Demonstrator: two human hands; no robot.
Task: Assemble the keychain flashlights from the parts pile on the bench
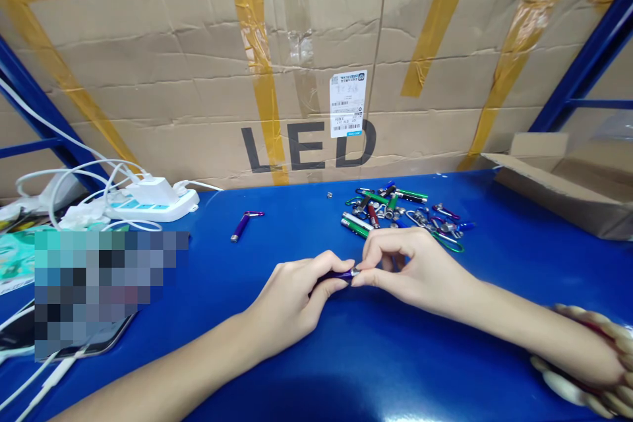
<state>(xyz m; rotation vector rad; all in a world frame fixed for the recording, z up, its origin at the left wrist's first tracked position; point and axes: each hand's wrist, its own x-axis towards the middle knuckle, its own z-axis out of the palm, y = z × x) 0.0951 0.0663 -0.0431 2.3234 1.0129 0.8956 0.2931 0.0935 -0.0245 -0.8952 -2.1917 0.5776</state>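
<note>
My left hand [297, 293] is closed around a slim purple mini flashlight [340, 275], with most of its body hidden by the fingers. At the tube's right end, my right hand [420, 270] pinches a small silver end cap [355, 271] between thumb and forefinger. Whether the cap is seated on the tube or slightly apart, I cannot tell. Another purple mini flashlight [241, 227] with a purple carabiner lies on the table, beyond my left hand. Past my right hand is a loose pile of mini flashlights and carabiners [390, 203], in green, black, red, white and blue.
The blue table [222, 369] runs back to a large taped carton [188, 79] marked LED. On the left are a white power strip [171, 206], tangled cables and a phone [106, 336]. An open cardboard box [558, 191] stands at right. A tiny metal piece [330, 195] lies near the back.
</note>
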